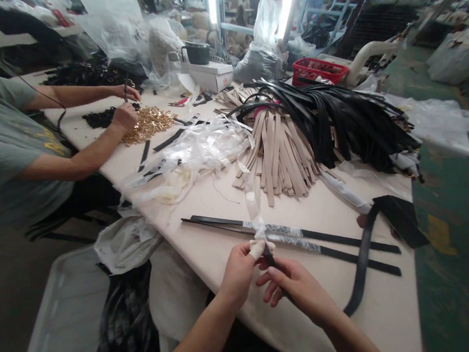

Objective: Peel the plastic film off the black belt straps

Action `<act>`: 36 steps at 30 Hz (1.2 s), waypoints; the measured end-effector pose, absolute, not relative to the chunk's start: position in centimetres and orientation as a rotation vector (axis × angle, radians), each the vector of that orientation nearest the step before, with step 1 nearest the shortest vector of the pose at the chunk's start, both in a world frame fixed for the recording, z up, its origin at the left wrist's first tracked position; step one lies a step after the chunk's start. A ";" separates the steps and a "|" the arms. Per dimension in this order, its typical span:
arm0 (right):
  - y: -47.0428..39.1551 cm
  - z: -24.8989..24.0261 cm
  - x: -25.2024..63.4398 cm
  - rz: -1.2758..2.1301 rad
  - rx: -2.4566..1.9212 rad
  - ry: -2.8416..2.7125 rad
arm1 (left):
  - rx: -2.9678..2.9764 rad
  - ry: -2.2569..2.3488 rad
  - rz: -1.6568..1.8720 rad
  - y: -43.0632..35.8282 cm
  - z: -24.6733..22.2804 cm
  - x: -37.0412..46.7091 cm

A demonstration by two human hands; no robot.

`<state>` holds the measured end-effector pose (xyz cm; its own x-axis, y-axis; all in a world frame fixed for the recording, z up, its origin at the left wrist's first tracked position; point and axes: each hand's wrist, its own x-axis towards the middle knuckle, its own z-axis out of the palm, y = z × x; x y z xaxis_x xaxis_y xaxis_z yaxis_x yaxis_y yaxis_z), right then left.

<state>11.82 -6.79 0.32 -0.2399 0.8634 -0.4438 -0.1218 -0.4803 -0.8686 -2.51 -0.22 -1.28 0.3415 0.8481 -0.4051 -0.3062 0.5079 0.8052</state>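
Note:
My left hand (240,268) is closed in a pinch, with a pale covering on one finger. From its fingertips a strip of clear plastic film (253,202) runs up the table. Against it, my right hand (295,285) pinches the dark end of a black strap (268,256) between thumb and fingers, its other fingers loosely curled. How much of the strap lies in my palms is hidden. Just beyond my hands lie two flat black straps (352,240), partly wrapped in clear film. A curved black strap (364,266) passes beside my right forearm.
Bundled black straps (337,113) with beige undersides (278,154) lie across the table (213,252). Crumpled plastic film (209,145) is to their left. A co-worker's hands (126,115) work by gold-coloured metal pieces (148,123). A red basket (319,70) stands at the back.

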 end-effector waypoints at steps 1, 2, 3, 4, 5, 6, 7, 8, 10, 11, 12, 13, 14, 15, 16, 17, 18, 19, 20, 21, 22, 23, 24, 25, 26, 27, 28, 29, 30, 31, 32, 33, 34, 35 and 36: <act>-7.0 0.4 12.0 1.734 -1.354 -1.028 | 0.649 0.969 0.924 0.1 -1.2 -2.6; -7.2 0.5 12.1 1.665 -1.408 -1.100 | 0.613 1.000 1.002 0.3 -1.1 -2.7; -7.4 0.5 12.1 1.601 -1.458 -1.149 | 0.591 1.022 1.053 0.4 -1.1 -2.7; -7.5 0.5 12.1 1.552 -1.496 -1.170 | 0.587 1.033 1.067 0.3 -1.2 -2.6; -7.5 0.5 12.0 1.521 -1.519 -1.168 | 0.598 1.028 1.043 0.0 -1.2 -2.4; -7.5 0.5 12.0 1.499 -1.531 -1.154 | 0.616 1.010 0.989 -0.4 -1.3 -2.2; -7.4 0.4 11.9 1.477 -1.533 -1.138 | 0.631 0.982 0.921 -0.8 -1.4 -2.0; -7.4 0.4 11.8 1.456 -1.532 -1.128 | 0.641 0.954 0.856 -1.1 -1.5 -1.8; -7.3 0.5 11.8 1.433 -1.532 -1.142 | 0.652 0.926 0.804 -1.3 -1.4 -1.7; -7.3 0.6 11.9 1.425 -1.538 -1.174 | 0.650 0.935 0.838 -1.1 -1.2 -1.8; -7.5 0.8 12.0 1.419 -1.550 -1.221 | 0.639 0.959 0.912 -0.9 -1.0 -2.0; -7.6 1.0 12.1 1.416 -1.564 -1.271 | 0.625 0.989 1.002 -0.7 -0.7 -2.1; -7.7 1.1 12.2 1.414 -1.578 -1.311 | 0.611 1.022 1.080 -0.6 -0.5 -2.2; -7.9 1.4 12.3 1.414 -1.585 -1.330 | 0.603 1.046 1.118 -0.6 -0.2 -2.2; -7.9 1.6 12.2 1.415 -1.586 -1.324 | 0.602 1.052 1.105 -0.9 0.0 -2.0; -7.9 1.7 12.2 1.416 -1.583 -1.304 | 0.603 1.036 1.048 -1.4 0.1 -1.8; -7.9 1.9 12.2 1.415 -1.577 -1.281 | 0.600 1.003 0.966 -1.9 0.1 -1.5; -7.9 2.1 12.2 1.415 -1.568 -1.264 | 0.593 0.962 0.883 -2.3 0.1 -1.2; -7.9 2.2 12.2 1.420 -1.559 -1.259 | 0.584 0.929 0.828 -2.6 0.1 -1.1; -7.9 2.2 12.3 1.433 -1.551 -1.266 | 0.575 0.917 0.821 -2.6 0.0 -1.0; -8.0 2.2 12.4 1.450 -1.547 -1.281 | 0.563 0.932 0.866 -2.4 0.0 -1.1; -8.2 2.1 12.5 1.472 -1.547 -1.296 | 0.549 0.963 0.939 -2.1 0.0 -1.2; -8.5 1.9 12.6 1.497 -1.551 -1.303 | 0.531 0.997 1.017 -1.7 0.0 -1.4; -8.8 1.7 12.7 1.520 -1.559 -1.299 | 0.513 1.023 1.073 -1.5 0.0 -1.5; -9.1 1.4 12.8 1.543 -1.566 -1.282 | 0.500 1.037 1.089 -1.5 0.0 -1.6; -9.3 1.2 12.7 1.560 -1.568 -1.251 | 0.498 1.033 1.054 -1.7 0.0 -1.5; -9.5 0.9 12.7 1.569 -1.565 -1.218 | 0.502 1.012 0.982 -2.2 -0.2 -1.4; -9.6 0.7 12.6 1.573 -1.557 -1.191 | 0.504 0.981 0.900 -2.8 -0.3 -1.2; -9.7 0.6 12.5 1.571 -1.547 -1.171 | 0.504 0.951 0.825 -3.5 -0.5 -0.9; -9.7 0.5 12.4 1.569 -1.541 -1.154 | 0.498 0.929 0.774 -3.9 -0.7 -0.8; -9.8 0.4 12.3 1.570 -1.536 -1.142 | 0.486 0.917 0.753 -4.1 -0.9 -0.7; -9.9 0.4 12.3 1.572 -1.532 -1.135 | 0.466 0.914 0.756 -4.1 -1.0 -0.8; -10.1 0.4 12.2 1.576 -1.529 -1.134 | 0.441 0.914 0.770 -3.8 -0.9 -0.9; -10.3 0.4 12.2 1.581 -1.529 -1.136 | 0.419 0.905 0.783 -3.3 -0.7 -1.0; -10.7 0.4 12.2 1.590 -1.531 -1.142 | 0.404 0.884 0.798 -2.9 -0.4 -1.0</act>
<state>12.18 -10.69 0.41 -0.1123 0.8976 -0.4262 0.1168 -0.4140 -0.9028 -1.05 -2.94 -0.39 0.3790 0.7602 -0.5278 -0.4475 0.6497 0.6145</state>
